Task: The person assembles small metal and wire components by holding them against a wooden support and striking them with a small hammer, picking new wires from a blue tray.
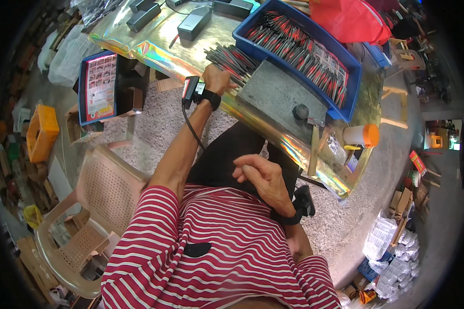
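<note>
Slender dark pieces (231, 57), long axes slanting upper-left to lower-right; grip of left hand (216, 80) and curled right hand (266, 181) unclear.

1 view: head cam, L unit of side-by-side pair, wide fisheye, upright, not mirrored. Sits at head ht, facing steeply down & fwd. Wearer's striped shirt (216, 252) closest, filling btm ctr. Right hand (265, 177) approx mid-frame, left hand (217, 80) farther up. Worktop (160, 33) across top, running down to R. Chair (108, 177) lower L, floor (335, 232) lower R. Straight edges bend twd rim; corners black.
</note>
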### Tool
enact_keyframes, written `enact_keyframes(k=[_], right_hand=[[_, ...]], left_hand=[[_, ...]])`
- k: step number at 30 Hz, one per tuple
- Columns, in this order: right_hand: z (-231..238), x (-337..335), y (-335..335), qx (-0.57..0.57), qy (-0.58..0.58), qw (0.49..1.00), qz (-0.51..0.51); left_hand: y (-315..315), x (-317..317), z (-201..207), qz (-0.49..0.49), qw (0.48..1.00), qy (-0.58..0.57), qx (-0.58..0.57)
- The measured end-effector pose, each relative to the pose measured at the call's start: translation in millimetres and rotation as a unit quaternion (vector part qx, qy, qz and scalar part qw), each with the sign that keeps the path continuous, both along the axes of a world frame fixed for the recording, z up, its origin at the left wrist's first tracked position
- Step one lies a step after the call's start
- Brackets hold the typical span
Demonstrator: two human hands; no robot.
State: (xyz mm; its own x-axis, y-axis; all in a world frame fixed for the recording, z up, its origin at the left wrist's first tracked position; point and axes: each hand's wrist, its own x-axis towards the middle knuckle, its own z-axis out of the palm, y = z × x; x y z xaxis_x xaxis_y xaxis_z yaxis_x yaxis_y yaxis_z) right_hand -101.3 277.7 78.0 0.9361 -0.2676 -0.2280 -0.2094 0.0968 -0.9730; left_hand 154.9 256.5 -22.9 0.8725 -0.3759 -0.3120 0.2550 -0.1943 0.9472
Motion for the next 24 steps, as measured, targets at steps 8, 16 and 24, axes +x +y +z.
enact_keyframes(k=[8, 16, 24], right_hand=[[-2, -20, -6, 0.035, 0.011, 0.996, -0.078], [-7, -24, -9, 0.037, 0.028, 0.995, -0.086], [-12, -33, -17, 0.028, 0.023, 0.991, -0.126]], left_hand=[[-7, 5, 14, -0.028, 0.999, -0.026, 0.020], [-16, 12, 19, -0.027, 0.996, 0.026, 0.086], [6, 3, -27, -0.087, 0.961, -0.243, -0.101]])
